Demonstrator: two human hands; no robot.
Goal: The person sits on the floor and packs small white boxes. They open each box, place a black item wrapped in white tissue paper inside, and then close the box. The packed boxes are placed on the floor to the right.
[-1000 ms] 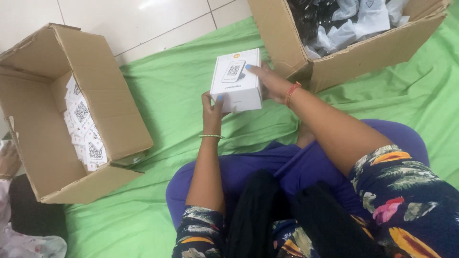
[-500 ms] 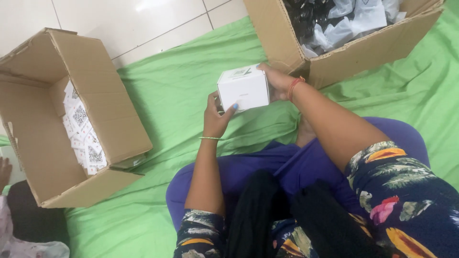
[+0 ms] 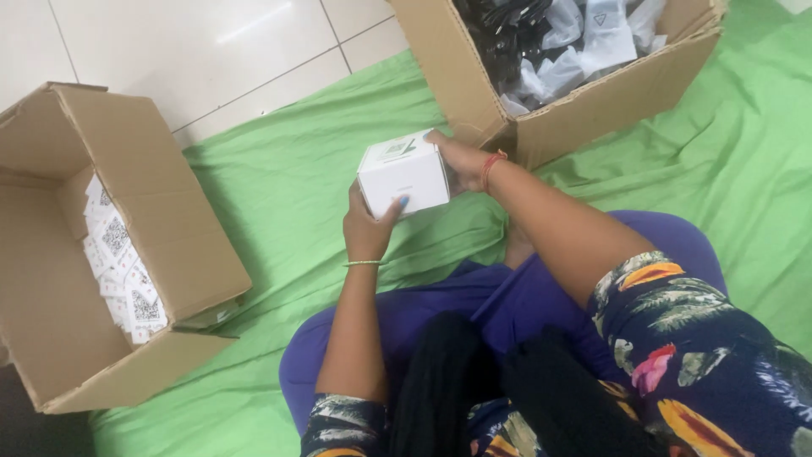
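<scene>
Fingers (image 3: 397,206) of the left hand (image 3: 370,227) curl up against the front of a small white cardboard box (image 3: 404,176), held above the green cloth (image 3: 279,195). The right hand (image 3: 461,158) clasps its far side, fingers mostly hidden behind it. The open brown carton of white boxes (image 3: 118,254) and the brown carton of bagged dark items (image 3: 558,76) are both cut off by the frame.

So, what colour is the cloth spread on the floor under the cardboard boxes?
The cloth is bright green, plain and wrinkled; the head view shows it.

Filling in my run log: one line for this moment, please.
left hand: grips small white box | right hand: holds box's far side | left carton: white packets | right carton: bagged items
</scene>
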